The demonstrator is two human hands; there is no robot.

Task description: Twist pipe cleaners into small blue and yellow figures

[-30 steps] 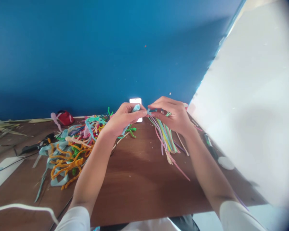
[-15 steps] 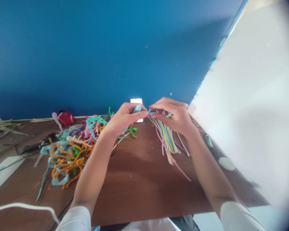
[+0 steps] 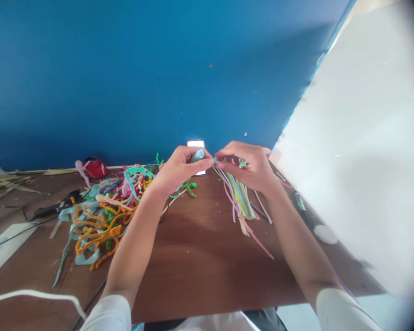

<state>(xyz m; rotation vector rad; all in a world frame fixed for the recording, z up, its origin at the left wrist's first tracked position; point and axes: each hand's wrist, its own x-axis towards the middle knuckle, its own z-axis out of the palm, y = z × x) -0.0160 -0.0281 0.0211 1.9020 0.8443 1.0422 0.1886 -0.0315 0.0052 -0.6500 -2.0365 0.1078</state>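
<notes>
My left hand (image 3: 179, 170) is closed round a light blue pipe cleaner (image 3: 198, 155), whose thick, seemingly rolled part shows above the thumb. A thin light blue end (image 3: 216, 160) sits between the fingertips of both hands, where they almost meet. Thumb and fingers of my right hand (image 3: 250, 163) pinch this end. Below and behind the right hand, a bundle of pastel pipe cleaners (image 3: 239, 197) in pink, green, yellow and lilac lies on the table. A phone (image 3: 195, 144) with a lit screen is partly hidden behind the left hand.
A tangled heap of coloured pipe cleaners (image 3: 98, 225) covers the table's left side, near a black glue gun (image 3: 57, 206) and a red pouch (image 3: 96, 168). A green-and-black marker (image 3: 301, 209) and a white disc (image 3: 325, 234) lie at right. A blue wall (image 3: 158, 82) rises behind.
The right fingertips have moved slightly closer to the left ones, and less of the thin light blue end shows between them. The left hand keeps its grip.
</notes>
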